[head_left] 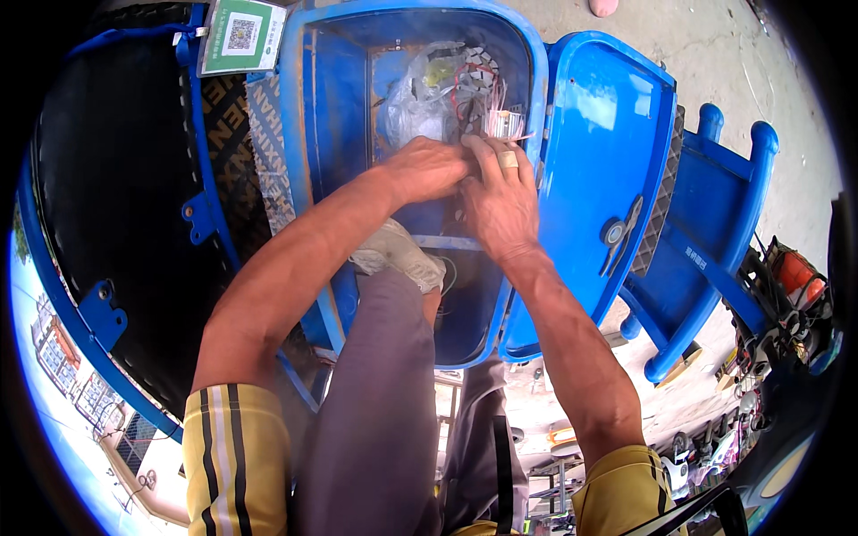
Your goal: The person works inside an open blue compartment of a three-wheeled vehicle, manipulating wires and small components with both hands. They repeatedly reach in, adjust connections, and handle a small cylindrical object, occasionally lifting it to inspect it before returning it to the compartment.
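Note:
My left hand [431, 168] and my right hand [502, 204] meet over an open blue metal compartment [327, 116]. Both have their fingers bent and pressed together; the left fingertips are hidden behind the right hand. A bundle of thin pink and white wires [502, 100] with a pale block-like part [506, 125] comes up at the right fingertips, and the right hand appears to grip it. What the left fingers pinch cannot be seen. A tan band [508, 160] wraps one right finger. Just beyond, clear plastic bags [420, 96] lie in the compartment beside small grey-white pieces [483, 61].
An opened blue lid [597, 143] lies to the right, with a roll of tape [614, 232] and pliers-like tool [628, 234] on it. Farther right stands a blue stool-like frame [706, 237]. A black padded seat [116, 179] fills the left. My knee [398, 255] rests at the compartment's near side.

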A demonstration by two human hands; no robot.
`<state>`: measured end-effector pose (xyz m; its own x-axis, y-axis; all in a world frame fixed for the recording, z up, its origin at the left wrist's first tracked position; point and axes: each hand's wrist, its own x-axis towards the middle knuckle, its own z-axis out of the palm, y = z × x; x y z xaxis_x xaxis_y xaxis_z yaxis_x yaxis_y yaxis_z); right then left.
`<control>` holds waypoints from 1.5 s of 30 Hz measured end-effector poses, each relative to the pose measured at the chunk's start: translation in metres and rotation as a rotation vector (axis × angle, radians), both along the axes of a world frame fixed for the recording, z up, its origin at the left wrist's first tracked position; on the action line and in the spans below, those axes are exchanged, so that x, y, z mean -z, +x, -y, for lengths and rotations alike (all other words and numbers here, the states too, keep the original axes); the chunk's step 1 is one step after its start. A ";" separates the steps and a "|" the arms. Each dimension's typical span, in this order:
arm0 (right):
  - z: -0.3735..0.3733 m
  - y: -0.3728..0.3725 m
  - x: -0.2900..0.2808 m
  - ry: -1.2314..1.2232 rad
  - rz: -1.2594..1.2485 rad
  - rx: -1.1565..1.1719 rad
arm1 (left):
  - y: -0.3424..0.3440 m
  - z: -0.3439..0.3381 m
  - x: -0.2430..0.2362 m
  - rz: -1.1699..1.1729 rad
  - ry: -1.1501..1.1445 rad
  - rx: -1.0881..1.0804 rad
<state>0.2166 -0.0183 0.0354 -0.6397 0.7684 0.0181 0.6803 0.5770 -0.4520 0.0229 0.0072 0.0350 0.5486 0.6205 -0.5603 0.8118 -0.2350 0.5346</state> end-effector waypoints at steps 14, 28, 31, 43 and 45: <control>0.001 0.001 -0.003 -0.029 -0.041 0.000 | -0.009 0.001 0.002 0.098 -0.243 -0.190; 0.002 -0.001 0.004 0.040 0.070 -0.021 | -0.017 0.001 0.018 0.060 -0.353 -0.279; 0.001 -0.004 -0.006 -0.002 0.086 -0.032 | -0.037 0.012 0.038 0.347 -0.337 -0.316; 0.001 -0.003 -0.003 0.025 0.149 -0.037 | -0.039 -0.001 0.005 0.287 -0.647 -0.643; 0.001 -0.003 -0.004 0.003 0.154 -0.039 | -0.040 0.000 -0.002 0.370 -0.754 -0.627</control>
